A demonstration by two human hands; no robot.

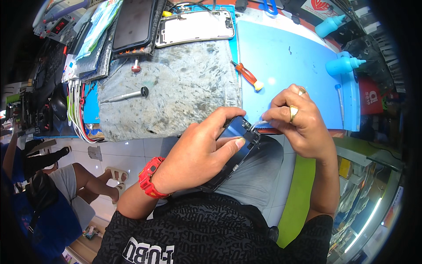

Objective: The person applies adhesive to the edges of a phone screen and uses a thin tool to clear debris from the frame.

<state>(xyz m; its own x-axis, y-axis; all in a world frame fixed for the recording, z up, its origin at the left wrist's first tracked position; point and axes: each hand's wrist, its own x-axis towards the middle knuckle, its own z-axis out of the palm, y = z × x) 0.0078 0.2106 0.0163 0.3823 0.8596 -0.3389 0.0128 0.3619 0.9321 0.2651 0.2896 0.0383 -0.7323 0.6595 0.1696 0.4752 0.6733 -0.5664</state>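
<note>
Beside the smooth, light-blue work mat (pixel 281 83), above the grey-trousered lap (pixel 260 176), the left hand (pixel 200 147) is wrapped around a dark, glossy, slab-shaped phone body (pixel 238 155); the right hand (pixel 299 121) pinches a slim, silvery tool (pixel 259 123) at its far end. Doing this well likely needs a firm left grip and light, shallow tool strokes. The phone body lies slanted, bluish on its face, its far end crowded with small exposed fittings (pixel 252 135).
</note>
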